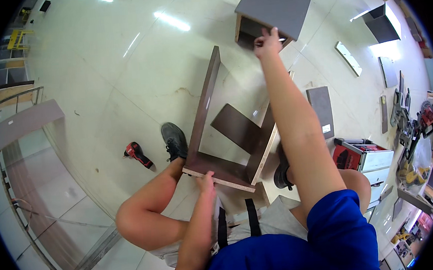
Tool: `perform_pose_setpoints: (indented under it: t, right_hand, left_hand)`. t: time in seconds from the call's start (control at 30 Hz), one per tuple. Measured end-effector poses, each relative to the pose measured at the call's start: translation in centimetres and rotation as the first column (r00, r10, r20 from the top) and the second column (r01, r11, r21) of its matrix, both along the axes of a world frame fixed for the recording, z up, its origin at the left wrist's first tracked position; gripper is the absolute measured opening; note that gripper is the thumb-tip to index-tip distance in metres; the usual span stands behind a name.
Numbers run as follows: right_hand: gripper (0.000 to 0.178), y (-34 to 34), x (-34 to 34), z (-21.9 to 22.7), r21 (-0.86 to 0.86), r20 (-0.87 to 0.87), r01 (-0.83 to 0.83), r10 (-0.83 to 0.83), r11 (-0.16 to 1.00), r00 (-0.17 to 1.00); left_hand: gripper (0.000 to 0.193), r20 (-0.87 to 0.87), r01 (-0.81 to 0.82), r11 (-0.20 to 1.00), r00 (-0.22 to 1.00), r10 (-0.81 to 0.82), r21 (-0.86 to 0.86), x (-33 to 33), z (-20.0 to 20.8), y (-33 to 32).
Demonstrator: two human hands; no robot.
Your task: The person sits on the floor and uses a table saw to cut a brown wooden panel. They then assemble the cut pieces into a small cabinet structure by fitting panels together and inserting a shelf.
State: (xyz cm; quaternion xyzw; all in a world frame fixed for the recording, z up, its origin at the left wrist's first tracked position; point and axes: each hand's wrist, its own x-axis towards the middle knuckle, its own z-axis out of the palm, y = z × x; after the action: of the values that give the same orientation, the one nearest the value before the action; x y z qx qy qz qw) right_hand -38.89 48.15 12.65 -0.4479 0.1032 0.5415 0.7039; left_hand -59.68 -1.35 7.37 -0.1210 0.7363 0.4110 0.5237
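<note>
A three-sided dark brown panel frame [204, 105] stands on the floor between my legs, its far side open. My left hand [206, 182] grips the raw chipboard edge of its near panel, thumb on top. Inside the frame rests a loose brown board [236, 127], slanting against the right panel. My right arm is stretched far forward over the frame's right panel. My right hand [269, 43] is closed on a slender thing with a pale tip [282, 39], too small to name. That hand is in front of the opening of a grey-topped cabinet box [275, 5].
A red and black cordless drill [138, 154] lies left of my shoe. On the right are a grey board [320, 111], a white strip [348, 58], a red tool case [347, 156] and several tools. A metal rack [30, 238] with a panel stands left.
</note>
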Motion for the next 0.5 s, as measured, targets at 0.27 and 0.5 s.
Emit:
perform_pose_setpoints:
  t: [0.27,0.5]
  right_hand:
    - [0.076,-16.3,17.1,-3.3,-0.913,0.404,-0.046,0.886,0.405,-0.229]
    - [0.046,-28.1,18.8,-5.7,-0.945,0.198,-0.242,0.973,0.221,0.115]
  left_hand:
    - [0.039,-0.112,0.189,0.982,0.976,-0.186,0.02,0.4,3.6,1.6]
    - [0.026,-0.223,0.364,0.921,0.918,-0.329,0.139,0.6,3.1,2.3]
